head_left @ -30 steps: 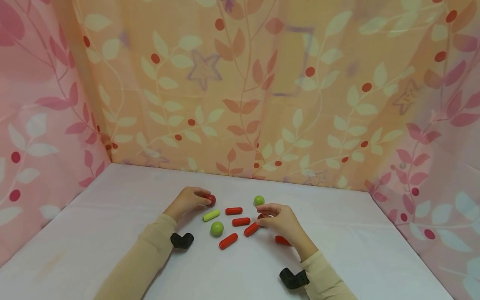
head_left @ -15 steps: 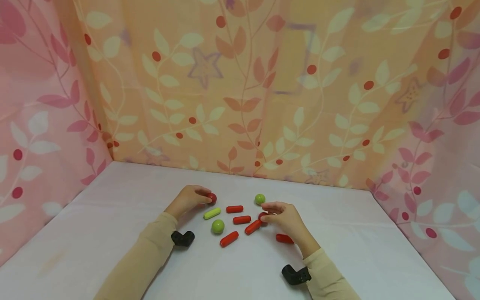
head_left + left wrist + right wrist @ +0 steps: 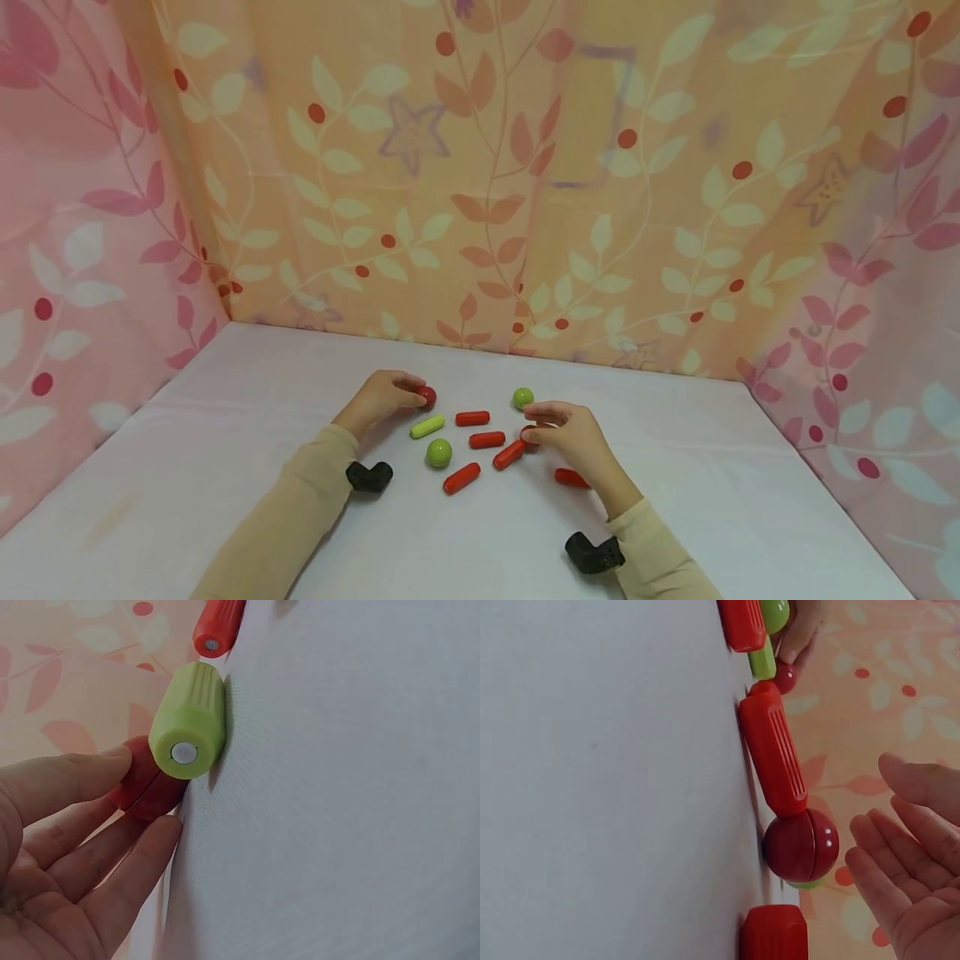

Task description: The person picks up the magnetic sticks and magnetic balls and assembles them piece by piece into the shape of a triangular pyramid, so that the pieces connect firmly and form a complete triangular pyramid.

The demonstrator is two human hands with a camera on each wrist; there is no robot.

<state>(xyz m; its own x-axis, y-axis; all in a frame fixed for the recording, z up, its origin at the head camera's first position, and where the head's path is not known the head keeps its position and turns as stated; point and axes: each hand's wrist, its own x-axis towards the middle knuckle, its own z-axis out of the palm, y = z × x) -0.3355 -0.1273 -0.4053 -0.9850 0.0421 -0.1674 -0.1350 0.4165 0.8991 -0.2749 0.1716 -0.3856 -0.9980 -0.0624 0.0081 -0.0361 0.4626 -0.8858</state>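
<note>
Head view shows the left hand pinching a red ball beyond the nearer green ball. Right of that green ball, the right hand keeps its fingers apart beside a second red ball, which a stray fingertip could probably send rolling.

The right hand has edged rightward — slightly back from the nearest red stick.
</note>
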